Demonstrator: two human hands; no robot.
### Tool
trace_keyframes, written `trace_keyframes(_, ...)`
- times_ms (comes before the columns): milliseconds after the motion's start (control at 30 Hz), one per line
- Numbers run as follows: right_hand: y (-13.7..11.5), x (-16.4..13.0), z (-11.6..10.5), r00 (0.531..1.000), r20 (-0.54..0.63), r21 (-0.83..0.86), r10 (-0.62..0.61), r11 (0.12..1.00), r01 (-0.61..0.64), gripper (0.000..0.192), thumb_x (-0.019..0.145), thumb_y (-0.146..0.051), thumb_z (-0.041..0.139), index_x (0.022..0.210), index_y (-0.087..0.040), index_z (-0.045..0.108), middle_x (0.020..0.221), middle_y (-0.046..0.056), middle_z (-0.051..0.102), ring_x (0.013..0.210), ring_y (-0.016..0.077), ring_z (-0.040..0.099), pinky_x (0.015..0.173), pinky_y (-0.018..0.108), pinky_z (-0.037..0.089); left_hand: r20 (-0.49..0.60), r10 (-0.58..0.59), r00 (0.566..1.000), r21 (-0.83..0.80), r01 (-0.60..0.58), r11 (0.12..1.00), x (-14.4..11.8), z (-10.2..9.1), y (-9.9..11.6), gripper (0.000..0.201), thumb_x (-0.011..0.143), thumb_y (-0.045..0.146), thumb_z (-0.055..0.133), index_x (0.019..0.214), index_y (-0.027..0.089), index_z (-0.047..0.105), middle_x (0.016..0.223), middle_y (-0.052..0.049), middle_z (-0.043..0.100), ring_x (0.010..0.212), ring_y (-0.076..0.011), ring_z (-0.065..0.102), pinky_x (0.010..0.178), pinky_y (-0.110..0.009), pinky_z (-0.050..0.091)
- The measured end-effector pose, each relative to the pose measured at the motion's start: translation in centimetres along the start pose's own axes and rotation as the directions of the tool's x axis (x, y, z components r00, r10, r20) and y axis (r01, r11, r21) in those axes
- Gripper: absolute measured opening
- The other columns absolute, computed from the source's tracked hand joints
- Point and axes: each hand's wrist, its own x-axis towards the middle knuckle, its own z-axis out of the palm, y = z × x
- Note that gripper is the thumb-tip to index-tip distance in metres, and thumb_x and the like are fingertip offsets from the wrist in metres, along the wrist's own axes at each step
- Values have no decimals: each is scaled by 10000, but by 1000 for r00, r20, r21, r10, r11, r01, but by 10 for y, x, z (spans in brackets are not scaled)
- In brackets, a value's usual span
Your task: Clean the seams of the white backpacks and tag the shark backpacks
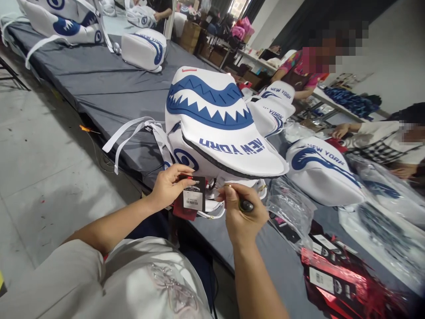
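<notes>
A white bag with a blue shark mouth (212, 128) stands at the near edge of the grey bench (99, 84), its "NEW YORK" flap hanging toward the camera. A black and red hang tag (192, 198) is pinched by the left hand (169, 186) just under that flap, the grip closed narrow on the tag's upper left corner. The right hand (244, 217) is held just right of the tag, closed around a small dark tool (246, 205), with the fingertips drawn together near the bag's lower hardware; a thin loop seems to be caught between them, though that is too small to be told for certain.

The step in hand is judged to be the fastening of the tag to the bag's lower fitting. For the next move, the tag would need to be kept steady while the loop is passed through the fitting and closed.

White straps (129, 133) trail off the bag to the left. Clear plastic sleeves (288, 208) and a heap of spare tags (338, 279) lie at the near right, with more white bags (318, 170) further right and far left. Other people are seated at the far right.
</notes>
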Motion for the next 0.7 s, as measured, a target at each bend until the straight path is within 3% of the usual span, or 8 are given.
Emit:
trace_keyframes(133, -2, 1, -7, 991, 132, -44, -23, 999, 29, 93, 920, -254, 635, 968, -239, 713, 874, 32, 750, 664, 174, 705, 644, 325, 571, 10, 288, 958, 227, -283, 932, 4, -1, 4, 139, 902, 325, 664, 915, 194, 710, 871, -35, 730, 801, -126, 680, 735, -251, 550)
trace_keyframes(233, -4, 5, -12, 967, 253, -28, 24, 999, -17, 107, 912, -256, 640, 967, -247, 732, 841, 16, 746, 659, 167, 693, 651, 317, 566, 154, 491, 858, 468, -500, 728, 5, -2, 10, 118, 922, 280, 628, 927, 273, 746, 1007, -40, 737, 957, -164, 653, 891, -351, 509)
trace_keyframes(300, -6, 8, -15, 937, 341, -17, 72, 997, -71, 112, 909, -268, 641, 952, -244, 742, 823, 14, 736, 647, 161, 675, 627, 305, 556, 219, 538, 814, 594, -548, 589, 4, -2, 15, 161, 916, 249, 621, 939, 338, 754, 1065, -13, 744, 1016, -185, 628, 959, -402, 446)
trace_keyframes(367, -8, 12, -17, 909, 407, 0, 88, 995, -96, 114, 903, -282, 646, 921, -239, 749, 844, 25, 728, 674, 164, 667, 617, 300, 549, 280, 539, 794, 606, -582, 543, 4, 1, 19, 211, 921, 214, 603, 972, 358, 749, 1040, 14, 760, 965, -177, 637, 921, -385, 437)
trace_keyframes(467, -10, 17, -21, 878, 470, 24, 89, 993, -114, 125, 881, -311, 670, 837, -227, 752, 813, 33, 712, 685, 167, 646, 608, 291, 531, 356, 488, 797, 381, -601, 703, 7, 7, 21, 182, 938, 205, 585, 996, 276, 742, 959, -1, 775, 830, -134, 672, 774, -287, 490)
trace_keyframes(567, -12, 21, -27, 837, 517, 11, 182, 976, -219, 165, 861, -352, 692, 803, -209, 750, 697, 18, 684, 596, 145, 598, 537, 259, 483, 324, 314, 892, 92, -360, 928, 10, 12, 20, 120, 924, 239, 630, 932, 194, 741, 870, -33, 767, 774, -120, 700, 696, -215, 528)
trace_keyframes(633, -12, 24, -30, 811, 524, -6, 262, 953, -304, 197, 842, -389, 707, 804, -199, 739, 644, 7, 661, 550, 134, 566, 489, 240, 447, 303, 164, 939, 18, -178, 984, 11, 12, 19, 110, 895, 265, 674, 899, 174, 735, 809, -31, 753, 725, -121, 698, 668, -200, 531)
trace_keyframes(700, -11, 26, -31, 805, 513, -24, 298, 943, -333, 219, 820, -406, 723, 769, -194, 708, 610, -6, 636, 523, 125, 536, 463, 228, 418, 338, 117, 934, 47, -141, 989, 10, 11, 16, 125, 895, 278, 671, 902, 168, 730, 797, -33, 739, 711, -119, 688, 661, -197, 522)
